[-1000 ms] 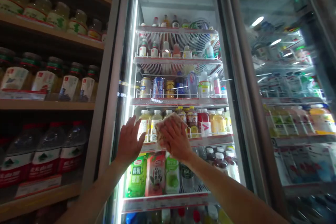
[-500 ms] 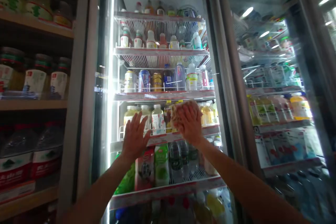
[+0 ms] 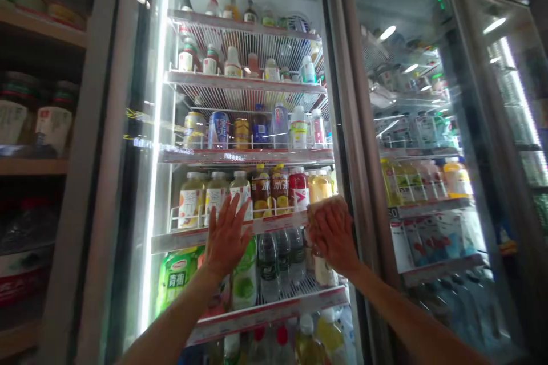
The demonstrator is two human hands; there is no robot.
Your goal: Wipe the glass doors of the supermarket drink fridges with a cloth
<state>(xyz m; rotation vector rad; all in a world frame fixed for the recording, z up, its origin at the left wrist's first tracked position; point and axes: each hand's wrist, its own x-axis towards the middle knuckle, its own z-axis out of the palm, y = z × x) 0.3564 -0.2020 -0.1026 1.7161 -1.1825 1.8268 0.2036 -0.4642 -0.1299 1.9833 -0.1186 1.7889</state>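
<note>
My left hand (image 3: 226, 236) lies flat with spread fingers against the glass door (image 3: 180, 28) of a lit drinks fridge. My right hand (image 3: 333, 234) presses a pale crumpled cloth (image 3: 322, 207) against the same glass, near the door's right frame (image 3: 342, 125). Behind the glass stand rows of bottles (image 3: 261, 191) and cans (image 3: 218, 130) on wire shelves.
A second fridge door (image 3: 428, 125) with bottled drinks stands to the right. Wooden shelves (image 3: 29, 165) with jars and large water bottles are on the left. More bottles (image 3: 274, 256) fill the lower fridge shelves.
My right hand with the cloth has slid rightwards and a little down across the glass. My left hand has stayed flat on the glass, shifting slightly right. The view has panned right.
</note>
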